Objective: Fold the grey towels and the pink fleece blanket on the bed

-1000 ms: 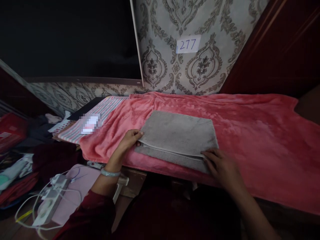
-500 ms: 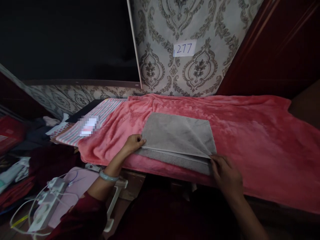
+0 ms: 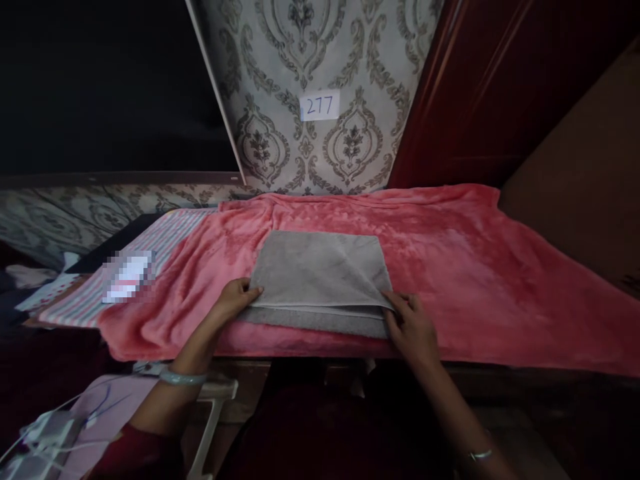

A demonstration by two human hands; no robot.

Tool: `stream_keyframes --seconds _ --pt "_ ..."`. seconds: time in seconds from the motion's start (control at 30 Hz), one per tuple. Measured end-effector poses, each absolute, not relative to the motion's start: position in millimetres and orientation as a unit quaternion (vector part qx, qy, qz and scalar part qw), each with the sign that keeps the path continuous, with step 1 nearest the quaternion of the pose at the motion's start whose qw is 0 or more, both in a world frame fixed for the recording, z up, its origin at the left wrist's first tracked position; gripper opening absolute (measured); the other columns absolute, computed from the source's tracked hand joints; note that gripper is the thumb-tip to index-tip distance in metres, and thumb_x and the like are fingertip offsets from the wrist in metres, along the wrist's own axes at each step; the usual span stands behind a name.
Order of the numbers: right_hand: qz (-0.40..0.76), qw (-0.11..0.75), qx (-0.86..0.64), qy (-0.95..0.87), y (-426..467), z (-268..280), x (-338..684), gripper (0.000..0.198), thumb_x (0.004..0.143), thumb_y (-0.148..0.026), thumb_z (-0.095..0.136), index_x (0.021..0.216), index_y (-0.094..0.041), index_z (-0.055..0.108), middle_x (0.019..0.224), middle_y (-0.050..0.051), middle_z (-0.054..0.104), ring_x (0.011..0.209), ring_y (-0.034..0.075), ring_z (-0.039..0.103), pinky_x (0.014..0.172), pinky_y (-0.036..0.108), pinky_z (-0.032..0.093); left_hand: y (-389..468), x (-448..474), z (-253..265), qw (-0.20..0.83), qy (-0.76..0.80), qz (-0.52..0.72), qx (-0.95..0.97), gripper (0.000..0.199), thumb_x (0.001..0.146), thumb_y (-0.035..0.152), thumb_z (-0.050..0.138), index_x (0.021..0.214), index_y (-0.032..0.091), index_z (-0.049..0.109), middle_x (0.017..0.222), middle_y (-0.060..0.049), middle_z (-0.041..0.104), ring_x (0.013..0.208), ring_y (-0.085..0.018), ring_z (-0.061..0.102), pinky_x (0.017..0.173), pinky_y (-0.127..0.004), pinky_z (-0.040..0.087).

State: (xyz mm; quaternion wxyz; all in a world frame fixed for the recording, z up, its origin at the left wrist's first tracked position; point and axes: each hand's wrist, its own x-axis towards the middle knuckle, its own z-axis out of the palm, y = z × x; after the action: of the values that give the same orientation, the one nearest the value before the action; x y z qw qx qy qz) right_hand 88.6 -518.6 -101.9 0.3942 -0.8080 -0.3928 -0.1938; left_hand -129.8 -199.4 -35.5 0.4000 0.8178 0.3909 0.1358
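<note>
A grey towel (image 3: 320,270), folded in layers, lies on a pink plush blanket (image 3: 470,287). The upper layer's near edge sits a little back from the lower layer's edge, which shows as a strip in front. My left hand (image 3: 234,297) pinches the upper layer at its near left corner. At the near right corner my right hand (image 3: 411,325) grips the same layer between thumb and fingers, and a narrow gap shows under the edge there.
A striped cloth (image 3: 135,250) with a blurred-out item on it lies at the left end of the table. Behind stand a large dark screen (image 3: 110,93) and a wall with a paper marked 277 (image 3: 320,105). A power strip (image 3: 50,433) with cables is at lower left.
The view has turned to the right, so everything sits further left. The upper layer's near edge now lies flatter and straighter, with a smaller gap at the right. Both hands keep their hold.
</note>
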Motion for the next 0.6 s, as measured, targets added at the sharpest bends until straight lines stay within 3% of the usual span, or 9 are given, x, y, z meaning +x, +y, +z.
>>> stream_keyframes --seconds 0.2,0.47,0.6 --pt "-0.227 0.447 -0.762 -0.410 -507.3 -86.1 85.7 0.038 0.093 -0.017 0.044 0.117 -0.024 0.072 0.102 0.008 0.064 0.093 0.020 0.063 0.083 0.035 0.056 -193.6 -131.9 -9.9 0.586 0.363 0.163 0.706 0.049 0.052 0.055 0.079 0.077 0.017 0.061 0.063 0.001 0.058 0.054 -0.012 0.050 0.051 -0.024 0.040" --pt "-0.188 0.414 -0.780 -0.431 -509.8 -98.2 73.2 0.030 0.091 -0.019 0.048 0.106 -0.023 0.073 0.109 0.009 0.067 0.096 0.021 0.068 0.078 0.035 0.059 -186.0 -142.9 -24.0 0.588 0.368 0.109 0.712 0.048 0.052 0.055 0.079 0.069 0.019 0.053 0.049 0.007 0.045 0.042 -0.007 0.037 0.042 -0.020 0.027" --pt "-0.177 0.421 -0.767 -0.452 -513.9 -95.6 73.7 0.022 0.093 -0.024 0.052 0.102 -0.022 0.072 0.108 0.009 0.067 0.097 0.021 0.068 0.078 0.033 0.059 -189.2 -142.9 -23.9 0.589 0.372 0.117 0.708 0.046 0.055 0.055 0.078 0.070 0.019 0.054 0.054 0.006 0.047 0.044 -0.009 0.038 0.044 -0.022 0.031"
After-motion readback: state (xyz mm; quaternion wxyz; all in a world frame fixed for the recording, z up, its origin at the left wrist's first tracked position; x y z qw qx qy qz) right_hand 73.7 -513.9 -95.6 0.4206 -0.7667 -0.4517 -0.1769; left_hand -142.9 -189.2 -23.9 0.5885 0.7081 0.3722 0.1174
